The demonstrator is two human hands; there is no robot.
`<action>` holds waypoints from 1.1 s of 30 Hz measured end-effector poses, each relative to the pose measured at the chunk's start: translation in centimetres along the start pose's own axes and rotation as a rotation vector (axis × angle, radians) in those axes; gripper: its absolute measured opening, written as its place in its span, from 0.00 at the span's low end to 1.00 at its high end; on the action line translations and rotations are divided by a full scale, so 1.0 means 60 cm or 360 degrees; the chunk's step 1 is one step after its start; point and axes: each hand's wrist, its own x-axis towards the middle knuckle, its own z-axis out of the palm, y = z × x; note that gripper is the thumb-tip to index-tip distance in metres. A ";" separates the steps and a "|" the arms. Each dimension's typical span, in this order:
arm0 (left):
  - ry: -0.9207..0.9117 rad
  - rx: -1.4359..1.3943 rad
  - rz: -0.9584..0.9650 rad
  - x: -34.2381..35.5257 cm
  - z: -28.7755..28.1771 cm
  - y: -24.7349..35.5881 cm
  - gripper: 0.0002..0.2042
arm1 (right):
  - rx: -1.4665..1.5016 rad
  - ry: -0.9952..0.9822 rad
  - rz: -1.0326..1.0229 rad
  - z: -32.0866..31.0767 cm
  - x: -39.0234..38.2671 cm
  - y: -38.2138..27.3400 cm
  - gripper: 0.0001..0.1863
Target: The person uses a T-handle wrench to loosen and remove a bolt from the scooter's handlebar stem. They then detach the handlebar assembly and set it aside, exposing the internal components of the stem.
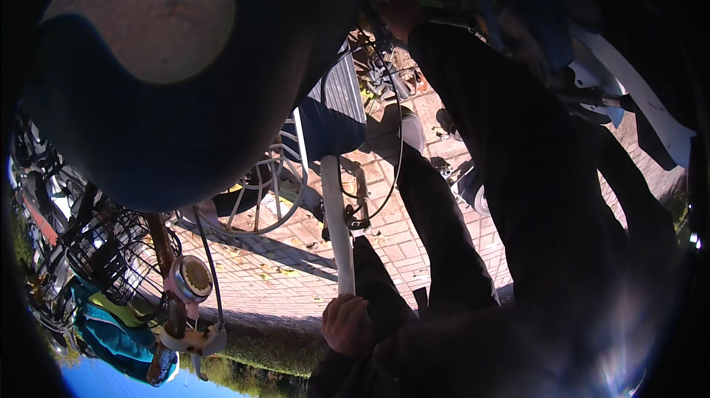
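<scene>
My left hand (347, 324), low in the middle, is closed around the end of a pale, worn bar (338, 224). The bar runs up to a dark blue part with a ribbed silvery panel (342, 83). Beside it hangs a thin black cable (401, 143) in a loop. My right hand (400, 16) is at the top, in deep shadow, at the end of a long dark sleeve (481, 109). It is near dark bicycle parts; its fingers cannot be made out.
A large dark blue rounded shape (185, 154) blocks the upper left. Below are a white wire rim (270, 231), a rusty handlebar (161, 250) with a bell (191, 280), and black wire baskets (107, 250). Dark trouser legs and a shoe (407, 132) stand over brick paving (403, 231).
</scene>
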 end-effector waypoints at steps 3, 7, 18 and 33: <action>-0.0021 -0.0014 -0.0004 -0.001 -0.002 0.002 0.10 | 0.0042 0.0039 0.0014 0.018 -0.035 -0.007 0.11; -0.0039 -0.0007 -0.0010 -0.004 -0.003 0.001 0.11 | 0.0121 -0.0031 0.0066 0.011 -0.066 -0.012 0.08; -0.0001 -0.0005 -0.0081 -0.011 0.001 0.008 0.09 | -0.0650 -0.0627 -0.0511 -0.119 -0.147 0.016 0.10; 0.0110 -0.0052 -0.0075 -0.035 0.015 -0.002 0.07 | -0.0394 -0.0307 0.0014 -0.265 -0.521 0.072 0.07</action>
